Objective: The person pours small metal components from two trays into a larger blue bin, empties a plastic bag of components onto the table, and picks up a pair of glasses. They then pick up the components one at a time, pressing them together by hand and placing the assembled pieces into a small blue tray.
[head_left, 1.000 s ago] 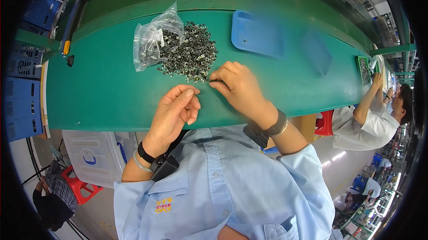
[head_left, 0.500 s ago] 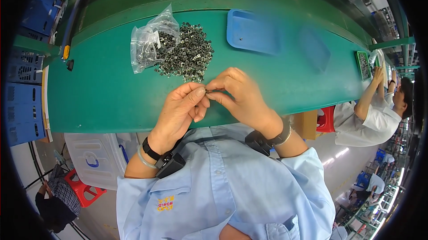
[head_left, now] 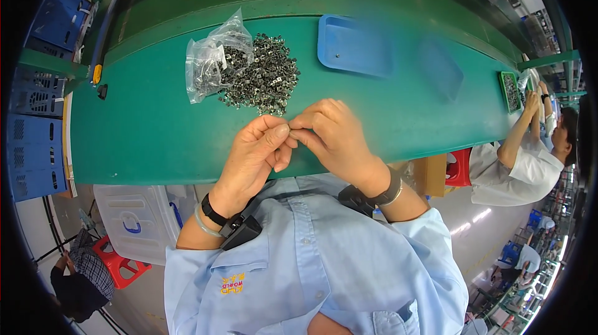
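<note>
Both hands meet over the near edge of the green bench, the left hand and right hand pinching one tiny metal part between their fingertips. It's mostly hidden by the fingers, just a dark speck. The pile of small metal parts sits just beyond, beside a clear plastic bag and a blue tray.

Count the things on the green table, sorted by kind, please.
Shallow blue plastic trays: 1
Clear plastic bags: 1
Heaps of small grey metal parts: 1
Small green trays of parts at the far right: 1
Total: 4
</note>
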A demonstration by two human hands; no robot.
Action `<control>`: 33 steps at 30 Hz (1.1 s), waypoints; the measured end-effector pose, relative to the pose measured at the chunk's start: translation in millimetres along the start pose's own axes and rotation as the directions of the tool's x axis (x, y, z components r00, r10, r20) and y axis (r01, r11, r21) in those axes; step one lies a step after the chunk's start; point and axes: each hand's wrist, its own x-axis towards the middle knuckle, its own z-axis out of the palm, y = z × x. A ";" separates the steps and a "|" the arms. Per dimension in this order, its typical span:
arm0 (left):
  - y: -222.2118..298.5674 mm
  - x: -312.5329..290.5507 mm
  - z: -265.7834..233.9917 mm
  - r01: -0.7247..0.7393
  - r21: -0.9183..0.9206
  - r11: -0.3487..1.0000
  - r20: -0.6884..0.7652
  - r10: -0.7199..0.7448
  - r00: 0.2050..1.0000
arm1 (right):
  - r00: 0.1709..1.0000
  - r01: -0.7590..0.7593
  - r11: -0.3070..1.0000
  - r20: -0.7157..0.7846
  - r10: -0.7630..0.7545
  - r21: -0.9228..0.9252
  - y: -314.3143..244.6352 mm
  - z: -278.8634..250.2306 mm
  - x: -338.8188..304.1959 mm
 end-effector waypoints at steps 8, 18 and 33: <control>-2.3 0.9 -6.2 0.008 -0.062 0.998 0.062 -0.005 0.998 | 1.000 -0.013 0.998 0.010 0.012 0.064 -5.7 -3.6 0.3; -7.1 4.0 -9.7 -0.003 -0.089 0.996 0.127 0.014 0.992 | 0.999 -0.027 0.989 -0.035 0.033 0.143 -4.4 2.3 -3.5; -4.2 2.3 -0.4 0.000 -0.119 0.993 0.107 0.013 0.994 | 0.990 -0.067 0.978 -0.107 0.089 0.198 -4.9 3.9 -4.9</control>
